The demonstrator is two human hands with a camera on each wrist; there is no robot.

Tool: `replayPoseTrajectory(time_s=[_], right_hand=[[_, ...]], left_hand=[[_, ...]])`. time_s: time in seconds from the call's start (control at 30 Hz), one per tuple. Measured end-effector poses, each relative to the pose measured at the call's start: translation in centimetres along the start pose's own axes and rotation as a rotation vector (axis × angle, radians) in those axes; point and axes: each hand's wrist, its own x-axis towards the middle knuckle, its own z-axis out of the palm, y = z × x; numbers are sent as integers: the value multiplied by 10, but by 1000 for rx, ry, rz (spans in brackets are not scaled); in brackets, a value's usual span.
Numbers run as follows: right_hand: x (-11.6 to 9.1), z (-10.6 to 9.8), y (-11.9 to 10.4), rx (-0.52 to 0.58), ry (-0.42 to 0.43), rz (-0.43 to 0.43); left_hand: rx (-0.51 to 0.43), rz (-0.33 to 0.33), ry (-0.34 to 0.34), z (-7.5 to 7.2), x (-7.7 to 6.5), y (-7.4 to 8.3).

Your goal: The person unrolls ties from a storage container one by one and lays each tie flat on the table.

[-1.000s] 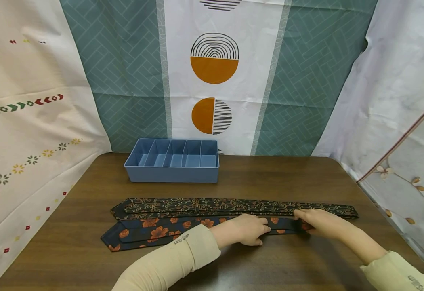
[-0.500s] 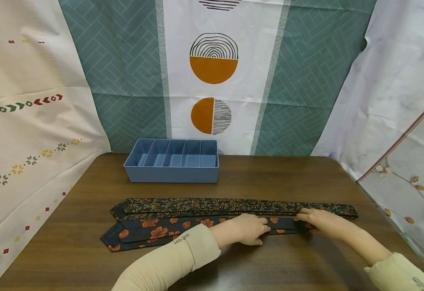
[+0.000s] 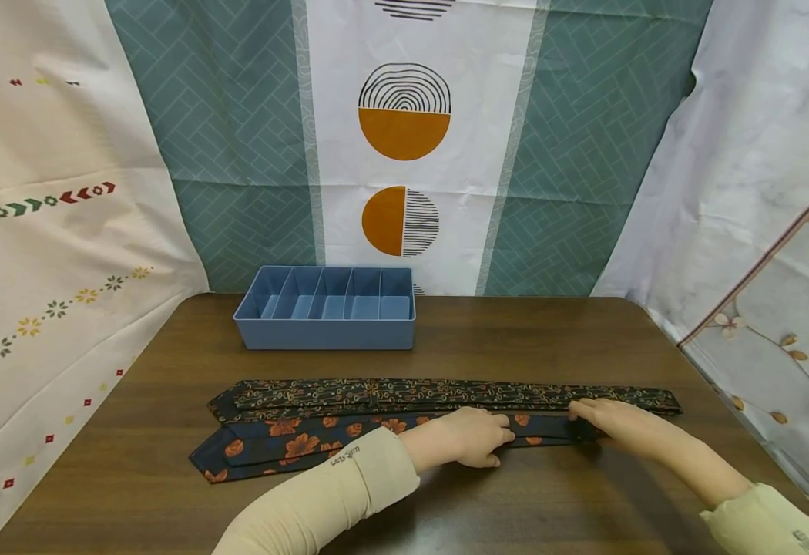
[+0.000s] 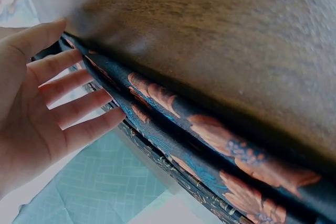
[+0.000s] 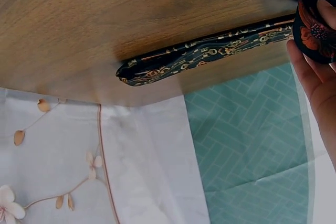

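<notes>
A dark navy tie with orange flowers (image 3: 300,445) lies lengthwise across the table, its pointed wide end at the left. My left hand (image 3: 470,438) rests on it right of the middle; in the left wrist view its fingers (image 4: 86,106) are spread, fingertips at the tie's edge. My right hand (image 3: 615,425) grips the narrow end, which is curled into a loop (image 5: 311,38) in the right wrist view, with the thumb inside. Just behind lies a second tie, black with a gold-and-rust pattern (image 3: 439,391), folded lengthwise.
A blue box (image 3: 328,334) with several compartments stands toward the back left of the wooden table (image 3: 515,339). Patterned cloths hang behind the table (image 3: 564,193) and along both sides.
My right hand has shifted slightly to the right with the curled tie end. The left hand stays in place on the floral tie. The head view has turned a little.
</notes>
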Motion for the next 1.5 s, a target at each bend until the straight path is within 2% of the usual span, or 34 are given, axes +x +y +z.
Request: replayPoseTrajectory(time_s=[0.4,0.57,0.83,1.03,1.27,1.37,1.5], right_hand=[[-3,3,5,-39,9,-12],[-5,4,5,-30,12,-14],[-10,4,8,-12,-21,54],[-11,3,10,3,-54,90],[-15,6,14,-56,40,25],[-14,6,15,-60,49,15],[-16,6,16,-22,48,18]], left_hand=[[7,8,9,-1,0,-1],[-30,4,-4,-1,0,0],[-43,6,8,2,3,-2],[-94,-51,32,-2,8,-2],[-69,-156,31,-5,18,8],[-63,-160,34,-7,22,12],[-45,-125,30,-10,27,17]])
